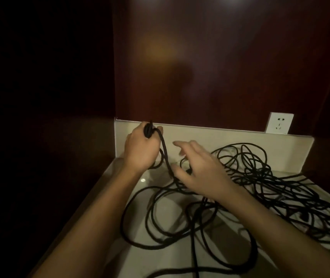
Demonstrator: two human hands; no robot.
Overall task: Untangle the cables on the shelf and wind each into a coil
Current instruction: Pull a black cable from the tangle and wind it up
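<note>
Black cable (240, 189) lay in a loose tangle over the pale shelf (160, 257), spreading from the middle to the right side and toward the near edge. At the left, the left hand (140, 149) was lifted near the low back wall of the shelf, and its grip was closed around a few gathered turns of the same cable, with one strand hanging down from the fist to the heap. I judged this was the start of a coil. To do this step well, the held turns should keep the same size, and the free strand should be drawn out slowly, so that no loop tightens into a knot.

More to the right, the right hand (198, 171) hovered just over the heap with fingers spread and relaxed, holding nothing as far as I could see. It would do best to lift crossing loops off the running strand, not to pull.

On the dark wall at the right stood a white socket (279, 123). I could read no brand, label or writing anywhere.
</note>
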